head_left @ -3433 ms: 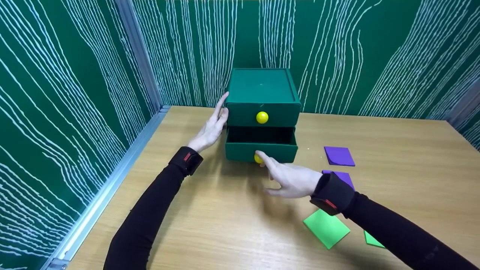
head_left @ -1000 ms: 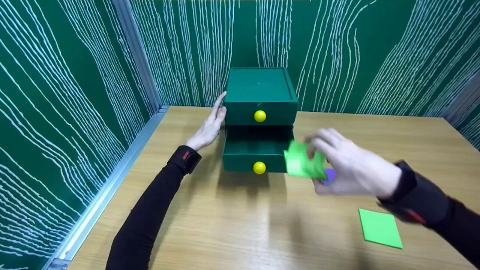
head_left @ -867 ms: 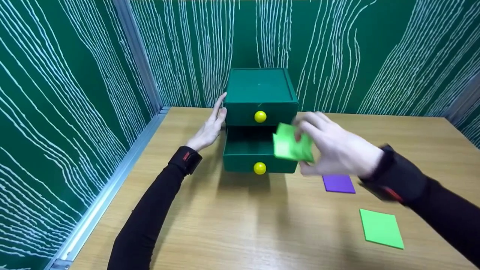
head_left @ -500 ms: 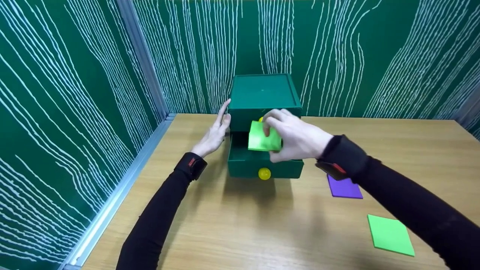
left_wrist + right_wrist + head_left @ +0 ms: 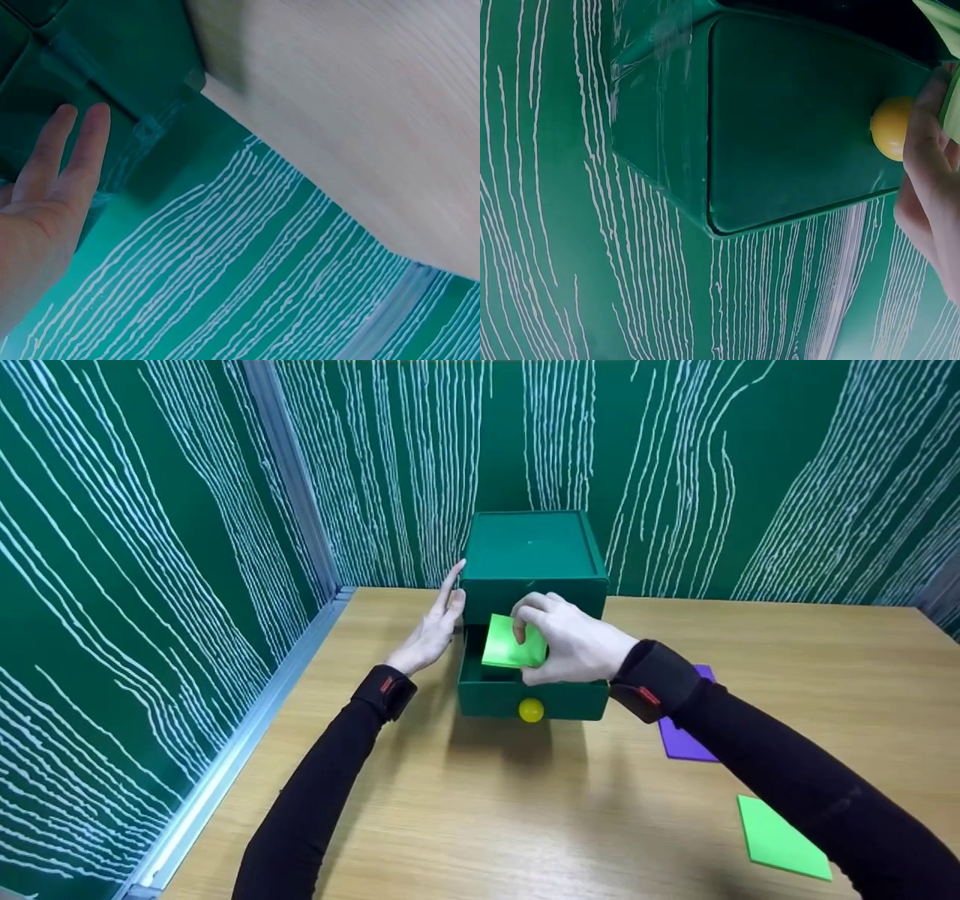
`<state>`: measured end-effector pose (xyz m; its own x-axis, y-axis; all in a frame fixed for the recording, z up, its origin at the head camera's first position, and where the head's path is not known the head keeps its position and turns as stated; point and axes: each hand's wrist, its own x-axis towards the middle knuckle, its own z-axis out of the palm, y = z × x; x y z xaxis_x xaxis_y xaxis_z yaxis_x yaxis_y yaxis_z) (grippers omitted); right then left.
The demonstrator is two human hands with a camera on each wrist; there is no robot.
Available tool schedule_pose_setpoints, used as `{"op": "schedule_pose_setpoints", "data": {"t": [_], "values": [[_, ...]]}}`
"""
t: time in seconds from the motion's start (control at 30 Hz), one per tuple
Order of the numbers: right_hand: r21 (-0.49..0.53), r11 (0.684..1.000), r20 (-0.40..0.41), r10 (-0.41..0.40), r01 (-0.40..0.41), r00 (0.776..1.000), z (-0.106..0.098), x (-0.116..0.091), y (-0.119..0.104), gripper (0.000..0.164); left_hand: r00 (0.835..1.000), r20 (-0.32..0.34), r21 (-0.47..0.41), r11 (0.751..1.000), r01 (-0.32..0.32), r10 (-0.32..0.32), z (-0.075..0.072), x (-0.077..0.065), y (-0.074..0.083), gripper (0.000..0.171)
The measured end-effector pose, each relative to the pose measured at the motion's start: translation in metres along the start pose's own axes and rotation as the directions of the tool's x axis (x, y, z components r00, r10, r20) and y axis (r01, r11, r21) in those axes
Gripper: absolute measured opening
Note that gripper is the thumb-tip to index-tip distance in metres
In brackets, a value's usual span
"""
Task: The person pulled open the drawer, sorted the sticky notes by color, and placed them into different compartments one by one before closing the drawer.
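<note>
A two-drawer green drawer unit (image 5: 532,544) stands on the table with its lower drawer (image 5: 487,699) pulled out and its upper one closed. My left hand (image 5: 431,634) rests on the unit's left side with extended fingers; the left wrist view also shows this hand (image 5: 52,202) against the green wall. Over the open lower drawer, my right hand (image 5: 574,643) pinches a green sticky note pad (image 5: 501,645) between thumb and fingers. In the right wrist view, the upper drawer's yellow knob (image 5: 890,127) is right beside the fingers; the hand hides it from the head view.
To the right, purple note pads (image 5: 686,742) lie partly under the right forearm. Another green pad (image 5: 780,840) is nearer the front. Green panels with white wavy lines (image 5: 787,510) enclose the table (image 5: 465,825), and a metal rail (image 5: 232,765) runs along its left edge.
The lower drawer was pulled further out by the right hand, which then picked up the green sticky note pad and carried it left over the drawer. The left hand stayed on the unit.
</note>
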<state>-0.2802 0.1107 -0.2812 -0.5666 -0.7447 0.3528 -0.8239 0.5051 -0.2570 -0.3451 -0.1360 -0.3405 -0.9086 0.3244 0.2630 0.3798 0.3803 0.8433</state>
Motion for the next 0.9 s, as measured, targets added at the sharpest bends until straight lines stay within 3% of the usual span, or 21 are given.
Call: {"op": "schedule_pose_setpoints", "data": {"t": [0.4,0.57,0.77,0.9], "values": [[0.091,0.993,0.037,0.075,-0.079,0.996,0.025,0.009,-0.003,0.030,1.000,-0.013,0.020,1.000,0.001,0.000,0.000,-0.001,0.001,0.050],[0.066,0.991,0.066,0.109,-0.114,0.992,0.027,0.006,-0.002,0.032,1.000,-0.027,0.032,1.000,0.000,0.000,0.002,0.001,-0.001,0.051],[0.021,0.997,0.043,0.079,-0.080,0.996,0.013,-0.022,-0.001,0.029,1.000,-0.012,0.038,0.999,0.011,-0.010,0.003,0.001,-0.003,0.050],[-0.039,0.999,-0.023,-0.019,0.018,1.000,-0.007,-0.058,-0.001,0.022,1.000,-0.017,0.035,0.999,0.001,-0.001,0.000,-0.001,-0.001,0.049]]}}
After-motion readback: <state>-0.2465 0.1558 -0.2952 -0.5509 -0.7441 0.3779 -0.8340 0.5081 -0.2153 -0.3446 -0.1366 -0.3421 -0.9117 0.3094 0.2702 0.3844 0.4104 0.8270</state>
